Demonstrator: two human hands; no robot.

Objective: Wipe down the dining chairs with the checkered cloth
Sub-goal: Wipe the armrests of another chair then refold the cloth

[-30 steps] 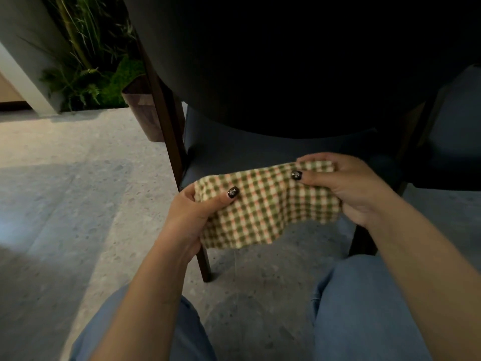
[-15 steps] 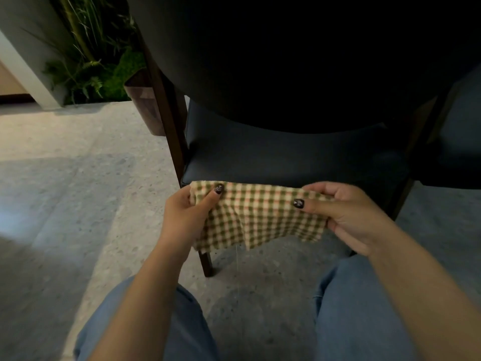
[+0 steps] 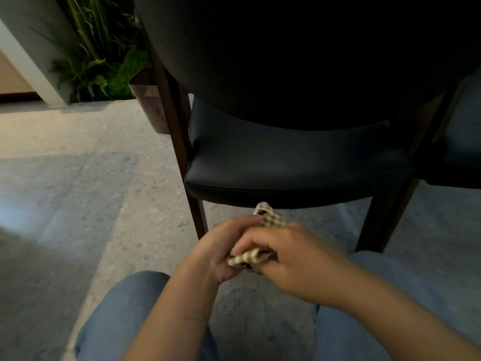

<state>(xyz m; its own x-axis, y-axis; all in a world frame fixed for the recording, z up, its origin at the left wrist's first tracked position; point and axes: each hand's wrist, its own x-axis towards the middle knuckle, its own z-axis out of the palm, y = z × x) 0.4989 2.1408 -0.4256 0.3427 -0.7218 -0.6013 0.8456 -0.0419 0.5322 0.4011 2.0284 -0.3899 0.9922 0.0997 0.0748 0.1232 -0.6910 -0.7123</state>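
The checkered cloth (image 3: pixel 268 220) is bunched between the left hand (image 3: pixel 223 246) and right hand (image 3: pixel 291 259), fingers curled round it, near the chair seat (image 3: pixel 286 162). A loose wad could be dropped.

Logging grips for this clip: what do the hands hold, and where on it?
Both the left hand and right hand grip the bunched checkered cloth around its middle; its ends stick out.
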